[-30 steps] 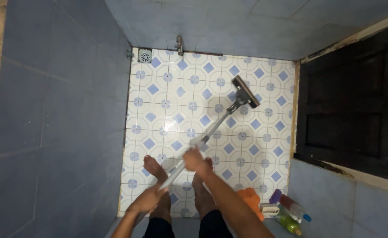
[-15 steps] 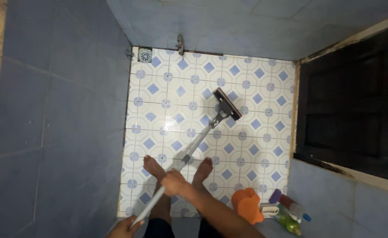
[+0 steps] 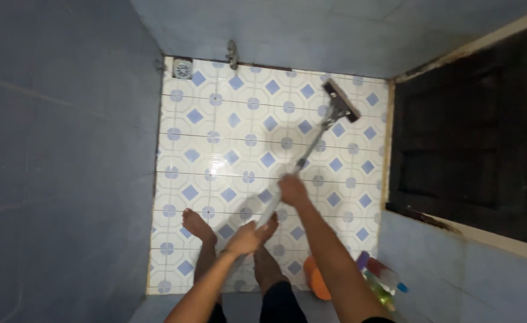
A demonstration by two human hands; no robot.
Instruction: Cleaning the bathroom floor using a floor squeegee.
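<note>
I stand barefoot on a white floor (image 3: 215, 119) tiled with blue diamonds. Both hands grip a long grey mop handle (image 3: 311, 146). My right hand (image 3: 292, 190) holds it partway down the shaft. My left hand (image 3: 247, 237) grips the near end, over my feet. The dark flat mop head (image 3: 341, 100) rests on the tiles at the far right, close to the doorway edge.
Blue tiled walls close in on the left and far side. A round floor drain (image 3: 183, 69) and a wall tap (image 3: 232, 54) sit at the far corner. A dark wooden door (image 3: 473, 137) stands at right. An orange scoop (image 3: 316, 281) and several bottles (image 3: 383, 281) sit at bottom right.
The mop head was pulled toward me, then pushed out to the far right. My right hand slid forward up the shaft and my left hand came up with it.
</note>
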